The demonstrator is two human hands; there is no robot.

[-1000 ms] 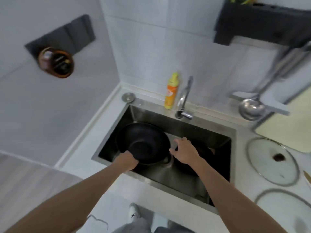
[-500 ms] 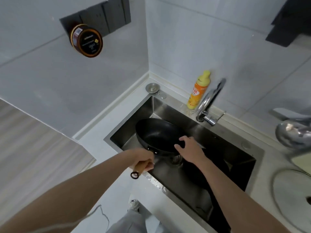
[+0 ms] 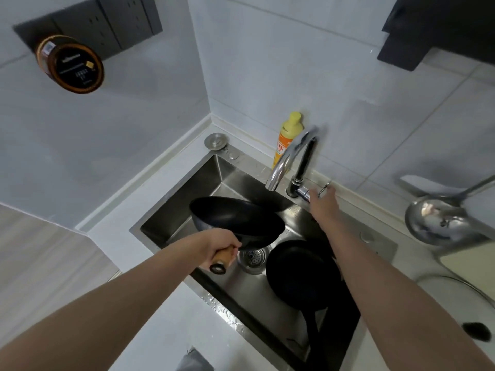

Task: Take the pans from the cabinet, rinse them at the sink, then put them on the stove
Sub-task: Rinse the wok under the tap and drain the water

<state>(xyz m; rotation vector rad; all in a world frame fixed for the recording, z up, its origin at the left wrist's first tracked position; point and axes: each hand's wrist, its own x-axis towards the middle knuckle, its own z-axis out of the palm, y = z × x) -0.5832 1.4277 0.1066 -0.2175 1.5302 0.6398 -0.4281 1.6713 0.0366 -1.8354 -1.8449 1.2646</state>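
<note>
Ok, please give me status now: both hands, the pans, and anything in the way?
Left hand grips wok handle, wok above sink. Right hand at faucet lever, grip unclear. Second pan lies in basin. No water visible; nothing in the way.

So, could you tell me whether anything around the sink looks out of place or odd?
One thing: a brown jar sticks out sideways from the wall by the dark socket panel, well above the counter; what holds it is not visible. Nothing looks spilled or damaged.

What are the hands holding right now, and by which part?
The left hand grips the black pan by its wooden handle above the sink. The right hand holds nothing, reaching the faucet lever.
</note>
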